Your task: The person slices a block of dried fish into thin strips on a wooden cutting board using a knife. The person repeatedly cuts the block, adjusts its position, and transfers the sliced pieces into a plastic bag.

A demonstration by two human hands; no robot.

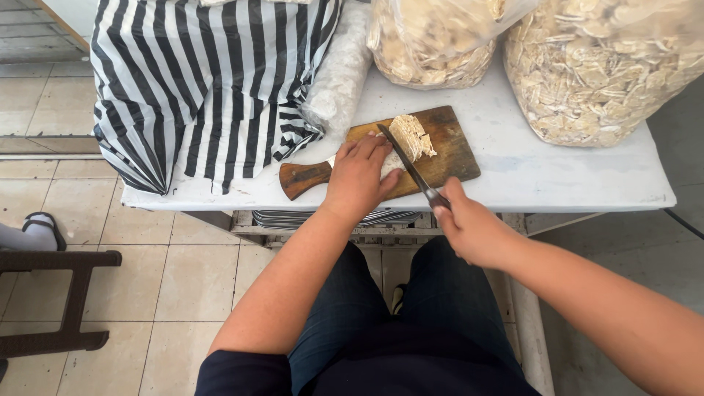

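While the far left is just beige floor tiles (198,279) and a dark plastic stool (70,293), the stuff worth looking at sits on the white table (557,183). First up is a big bag (213,81) with bold black and white stripes, slumped and wrinkly, hanging a bit over the table edge. Just beside it leans a long clear plastic roll (339,73) of something pale. Next comes the wooden cutting board (451,150), brown and worn, with a stubby handle pointing left. The left hand (359,180) lies flat on it, fingers together, pressing down a pale layered block (409,137) that looks flaky and already sliced at its far end. The right hand (469,227) is wrapped tight around the handle of a knife (403,158), whose thin dark blade lies slanted across the block, right next to the left fingertips. Behind the board, two bulging clear sacks (601,73) hold pale, flat, chip-like pieces.
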